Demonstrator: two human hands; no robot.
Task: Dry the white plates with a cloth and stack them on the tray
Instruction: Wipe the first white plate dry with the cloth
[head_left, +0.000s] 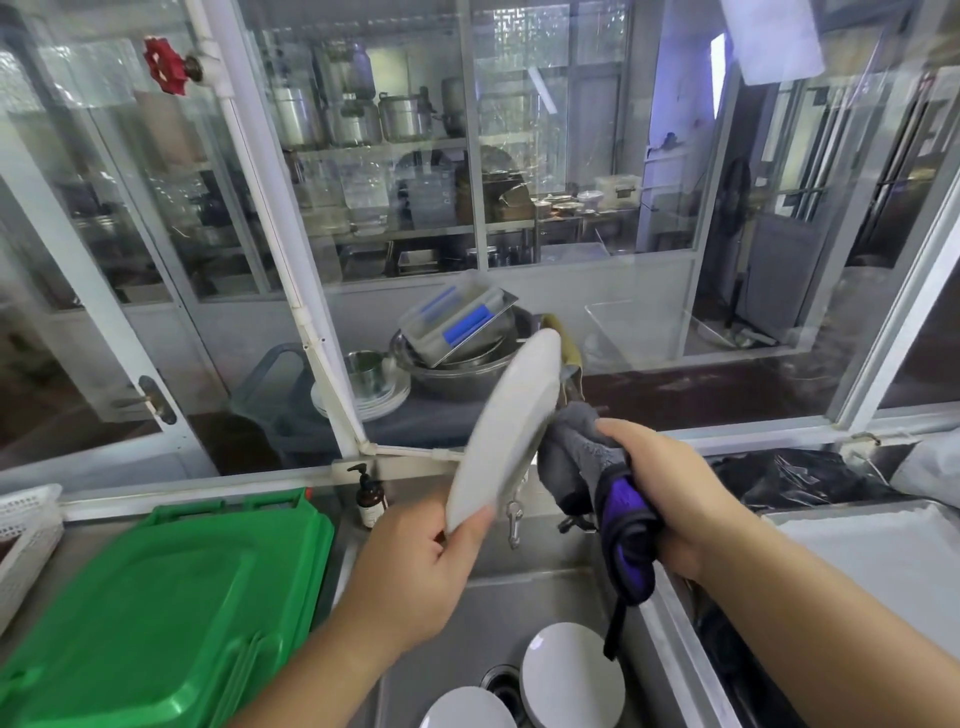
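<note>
Drying a white plate over the sink

Holding it tilted up on edge, the left hand (415, 561) pinches the lower rim of a white plate (506, 426), thumb on the near face and the other fingers curled behind it. The plate hangs in the air above the sink (545, 582), its top rim leaning away toward the window.

Just beside the plate's right edge, the right hand (670, 488) grips a bunched grey and purple cloth (597, 483); its fingers are wrapped round the bundle, and the grey end touches the plate's far face. A dark strap from the cloth dangles down over the sink's right wall.

Low in the sink, near the drain (501, 683), lie two more white plates: one (571, 675) leaning by the right wall, another (467, 709) at the bottom edge of the view.

Stacked green lids (171, 613) fill the surface left of the sink, with a white mesh basket (26, 525) at the far left edge. A brown pump bottle (370, 496) stands at the back edge of the sink. A pale tray (883, 561) sits on the surface to the right. Behind the glass, metal bowls (457, 374) hold a steel pan with blue handles (457, 325), next to a low pile of plates (363, 400).
</note>
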